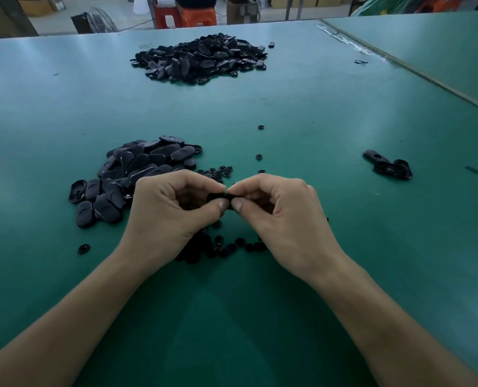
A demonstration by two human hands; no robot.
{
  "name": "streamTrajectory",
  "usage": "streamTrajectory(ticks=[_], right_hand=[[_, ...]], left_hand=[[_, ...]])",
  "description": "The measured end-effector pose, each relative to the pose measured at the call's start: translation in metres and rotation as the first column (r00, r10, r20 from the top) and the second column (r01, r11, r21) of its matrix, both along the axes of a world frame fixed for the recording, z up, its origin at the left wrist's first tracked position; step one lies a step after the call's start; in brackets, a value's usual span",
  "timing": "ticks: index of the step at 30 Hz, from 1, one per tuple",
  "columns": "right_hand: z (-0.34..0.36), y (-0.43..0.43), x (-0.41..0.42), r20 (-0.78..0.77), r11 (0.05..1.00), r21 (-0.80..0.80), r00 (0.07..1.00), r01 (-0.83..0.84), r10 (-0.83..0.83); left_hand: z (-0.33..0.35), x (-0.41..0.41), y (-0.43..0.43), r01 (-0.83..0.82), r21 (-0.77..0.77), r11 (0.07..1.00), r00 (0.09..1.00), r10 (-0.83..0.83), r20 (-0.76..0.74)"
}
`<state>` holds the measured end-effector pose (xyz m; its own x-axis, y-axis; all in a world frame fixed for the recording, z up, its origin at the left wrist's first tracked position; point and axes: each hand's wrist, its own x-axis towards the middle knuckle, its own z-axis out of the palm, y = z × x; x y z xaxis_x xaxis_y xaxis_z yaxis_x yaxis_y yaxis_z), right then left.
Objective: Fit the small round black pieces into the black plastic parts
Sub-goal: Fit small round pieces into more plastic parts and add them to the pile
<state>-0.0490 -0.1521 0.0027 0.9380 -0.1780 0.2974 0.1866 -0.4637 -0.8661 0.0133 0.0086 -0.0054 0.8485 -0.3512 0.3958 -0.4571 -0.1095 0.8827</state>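
Observation:
My left hand (pixel 173 210) and my right hand (pixel 277 213) meet above the green table, and both pinch one black plastic part (pixel 218 197) between thumbs and forefingers. Most of that part is hidden by my fingers, so I cannot see whether a round piece sits in it. A pile of oval black plastic parts (pixel 137 171) lies just left of my left hand. Small round black pieces (pixel 221 247) are scattered under and between my wrists, with more round pieces (pixel 218 171) beyond my fingers.
A larger heap of black parts (pixel 201 58) lies far back at centre. Three black parts (pixel 387 164) lie to the right. Single round pieces lie at left (pixel 83 248) and at mid table (pixel 261 127). A second green table (pixel 427 48) adjoins at right.

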Motion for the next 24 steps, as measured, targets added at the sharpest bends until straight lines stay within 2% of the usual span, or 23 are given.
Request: streamTrajectory(ticks=[3, 7, 10, 14, 19, 21, 24], right_hand=[[-0.001, 0.0, -0.001, 0.044, 0.998, -0.035, 0.998, 0.054, -0.052], [-0.001, -0.012, 0.0, 0.081, 0.947, -0.186, 0.965, 0.261, -0.25], [0.0, -0.032, 0.002, 0.05, 0.829, -0.378, 0.903, 0.412, -0.426], [-0.001, -0.06, 0.003, -0.094, 0.656, -0.613, 0.783, 0.44, -0.614], [-0.004, -0.077, 0.002, -0.298, 0.639, -0.65, 0.636, 0.411, -0.712], [-0.005, -0.077, 0.002, -0.317, 0.646, -0.644, 0.626, 0.409, -0.712], [-0.006, -0.075, 0.0, -0.264, 0.632, -0.652, 0.656, 0.418, -0.707]], left_hand=[[-0.002, 0.002, 0.0, -0.052, -0.01, 0.999, 0.998, 0.053, 0.044], [-0.004, 0.01, 0.008, -0.239, -0.072, 0.968, 0.964, 0.245, 0.1], [-0.004, 0.018, 0.015, -0.375, -0.068, 0.924, 0.915, 0.381, 0.131], [-0.003, 0.028, 0.025, -0.482, 0.035, 0.875, 0.859, 0.465, 0.217], [0.0, 0.033, 0.033, -0.598, 0.157, 0.786, 0.795, 0.556, 0.244], [0.0, 0.033, 0.034, -0.623, 0.223, 0.749, 0.778, 0.567, 0.27], [-0.004, 0.037, 0.035, -0.647, 0.278, 0.71, 0.76, 0.571, 0.312]])
